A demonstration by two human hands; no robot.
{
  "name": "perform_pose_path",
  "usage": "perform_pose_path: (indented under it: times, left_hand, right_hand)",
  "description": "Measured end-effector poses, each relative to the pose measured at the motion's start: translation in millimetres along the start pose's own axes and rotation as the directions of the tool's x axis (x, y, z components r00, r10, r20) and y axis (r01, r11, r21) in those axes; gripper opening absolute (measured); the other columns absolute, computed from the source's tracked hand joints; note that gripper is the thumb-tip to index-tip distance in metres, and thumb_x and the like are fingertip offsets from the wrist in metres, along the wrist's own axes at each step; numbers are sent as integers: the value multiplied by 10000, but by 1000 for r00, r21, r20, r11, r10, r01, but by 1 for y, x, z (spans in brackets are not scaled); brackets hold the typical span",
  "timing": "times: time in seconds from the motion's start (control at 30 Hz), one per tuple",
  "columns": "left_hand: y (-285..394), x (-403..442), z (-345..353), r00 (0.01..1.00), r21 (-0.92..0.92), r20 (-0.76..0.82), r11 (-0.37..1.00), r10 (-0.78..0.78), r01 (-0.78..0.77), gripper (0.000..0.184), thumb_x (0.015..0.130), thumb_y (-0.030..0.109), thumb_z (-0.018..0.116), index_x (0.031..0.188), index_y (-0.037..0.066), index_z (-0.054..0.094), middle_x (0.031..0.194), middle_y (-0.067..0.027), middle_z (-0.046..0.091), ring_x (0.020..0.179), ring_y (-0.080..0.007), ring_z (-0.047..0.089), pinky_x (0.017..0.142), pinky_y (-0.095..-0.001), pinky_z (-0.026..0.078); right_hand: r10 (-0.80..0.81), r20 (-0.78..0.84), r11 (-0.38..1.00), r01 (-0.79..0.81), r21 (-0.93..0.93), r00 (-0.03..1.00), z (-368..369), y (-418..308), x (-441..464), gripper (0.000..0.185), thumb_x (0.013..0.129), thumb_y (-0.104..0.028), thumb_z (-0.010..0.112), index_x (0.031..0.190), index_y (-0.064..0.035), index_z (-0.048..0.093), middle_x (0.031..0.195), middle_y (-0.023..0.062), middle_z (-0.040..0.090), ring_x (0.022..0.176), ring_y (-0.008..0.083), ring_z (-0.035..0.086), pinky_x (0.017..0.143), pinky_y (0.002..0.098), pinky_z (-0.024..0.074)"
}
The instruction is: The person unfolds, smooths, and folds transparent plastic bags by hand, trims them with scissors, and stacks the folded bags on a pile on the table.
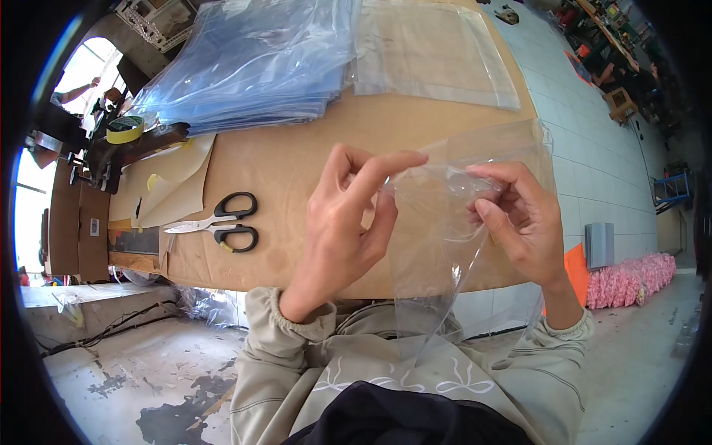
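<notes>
A clear plastic sheet (424,256) hangs over the table's near edge toward my lap, its upper part bunched and creased; whether it is a bag or a single layer I cannot tell. My right hand (528,222) pinches its bunched top between thumb and curled fingers. At the sheet's left upper edge, my left hand (343,211) has its index finger stretched out and its thumb apart from it. The left fingertips are close to the plastic; contact is unclear. Black-handled scissors (222,221) lie to the left of my left hand, blades pointing left.
Bluish plastic sheets (252,67) are stacked at the table's back left, beside flatter clear sheets (437,55). Yellow tape (124,130) sits on a dispenser at left, near a sheet of paper (174,182). Pink bundles (630,280) stand on the floor at right.
</notes>
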State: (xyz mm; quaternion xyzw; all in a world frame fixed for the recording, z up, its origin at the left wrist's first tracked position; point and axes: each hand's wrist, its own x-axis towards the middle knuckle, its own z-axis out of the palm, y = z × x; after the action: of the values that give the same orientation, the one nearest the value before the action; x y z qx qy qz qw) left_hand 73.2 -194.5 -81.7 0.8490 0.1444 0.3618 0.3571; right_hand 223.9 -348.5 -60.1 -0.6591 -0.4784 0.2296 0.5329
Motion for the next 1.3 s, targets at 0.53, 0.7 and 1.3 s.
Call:
perform_pose_path:
  times: [0.53, 0.7, 1.3]
  left_hand:
    - [-23, 37, -12, 959, 123, 193, 964, 210, -236, 174, 745, 147, 746, 844, 66, 628, 772, -8, 672, 683, -147, 620, 742, -268, 376]
    - [-29, 37, -12, 962, 92, 186, 971, 201, -221, 141, 766, 124, 721, 853, 64, 628, 780, -28, 667, 711, -176, 618, 763, -295, 380]
    - [-46, -4, -27, 898, -435, 89, 828, 431, -354, 134, 637, 189, 803, 647, 160, 673, 740, 85, 625, 847, -155, 565, 990, -523, 329]
  right_hand:
    - [121, 99, 931, -148, 334, 988, -2, 23, 18, 125, 907, -50, 594, 1010, 11, 559, 821, 69, 645, 750, 99, 620, 684, 235, 514]
    - [115, 99, 929, -143, 341, 988, -1, 26, 20, 100, 896, -63, 619, 945, 9, 569, 820, 65, 654, 735, 96, 622, 670, 235, 512]
    - [-469, 287, 733, 549, -402, 836, 50, 10, -14, 386, 751, -333, 735, 985, -48, 621, 1207, 143, 547, 964, 280, 539, 777, 394, 451]
